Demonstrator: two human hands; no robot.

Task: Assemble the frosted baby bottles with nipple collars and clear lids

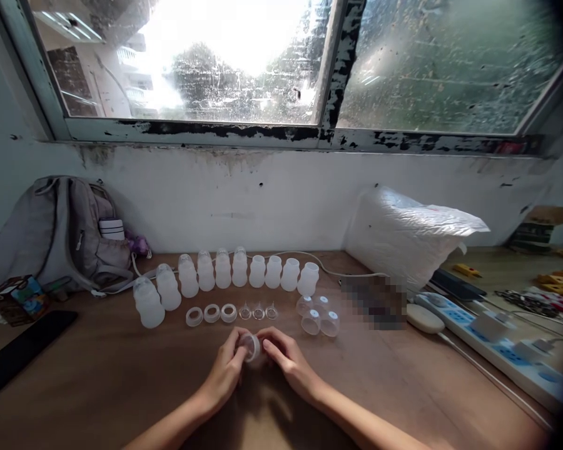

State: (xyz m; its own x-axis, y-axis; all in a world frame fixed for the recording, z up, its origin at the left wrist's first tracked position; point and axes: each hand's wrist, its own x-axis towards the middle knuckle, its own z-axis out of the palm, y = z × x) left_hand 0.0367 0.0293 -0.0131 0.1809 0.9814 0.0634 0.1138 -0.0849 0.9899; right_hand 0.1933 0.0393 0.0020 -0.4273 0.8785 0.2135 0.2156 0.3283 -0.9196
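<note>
My left hand (229,362) is closed around a translucent white bottle collar ring (252,347), tilted just above the table. From the other side, the curled fingers of my right hand (284,357) meet the ring's right edge; whether a teat sits inside is too small to tell. Beyond my hands lie three white collar rings (212,313) and, beside them, three clear silicone teats (258,311). Several clear dome caps (311,322) stand grouped to the right. A curved row of frosted baby bottles runs behind: capped bottles (167,287) on the left, open bottles (289,275) on the right.
A grey backpack (65,231), a small printed box (19,300) and a black phone-like slab (25,350) are at left. On the right are a silvery padded bag (403,237), a white oval device (425,318) and a power strip (497,344) with cables. A window wall closes the back.
</note>
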